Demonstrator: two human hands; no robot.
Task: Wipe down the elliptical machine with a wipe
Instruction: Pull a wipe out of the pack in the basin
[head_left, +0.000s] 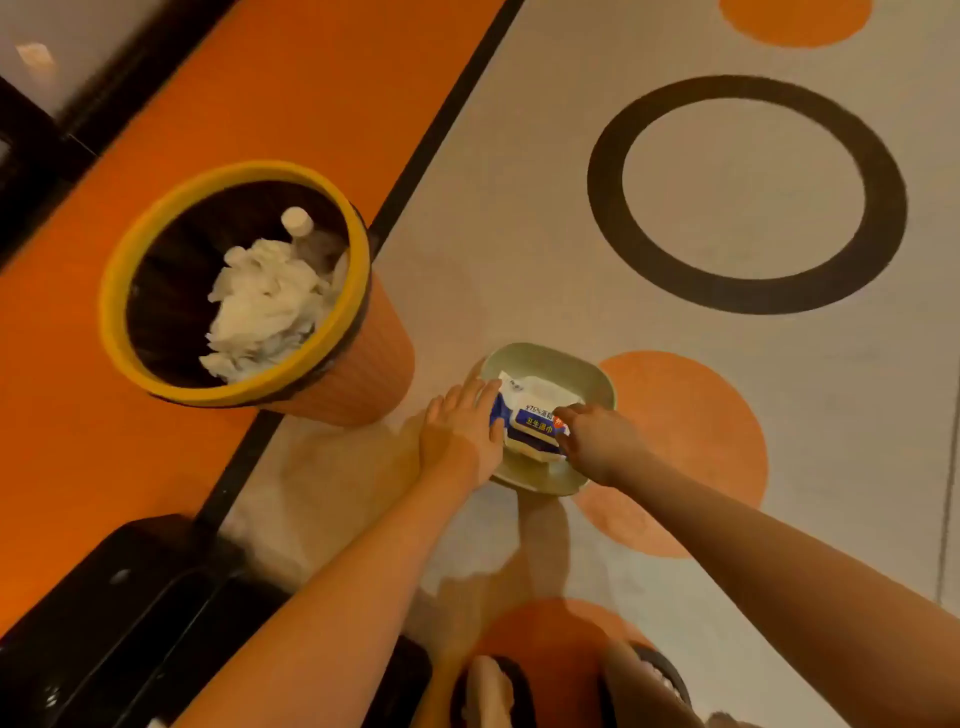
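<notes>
probably, with my left hand (457, 436) pressing the wipe pack (530, 415) flat-fingered and my right hand (597, 436) pinching its flap, several wipes risked coming out clumped.

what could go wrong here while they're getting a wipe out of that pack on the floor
The left hand lies flat against the wipe pack rather than gripping it, so a pull by the right hand at the flap may lift the whole pack out of the green tray. The tray sits loose on the floor and might slide. Several wipes could come out together. The bin already looks fairly full of used wipes.
</notes>
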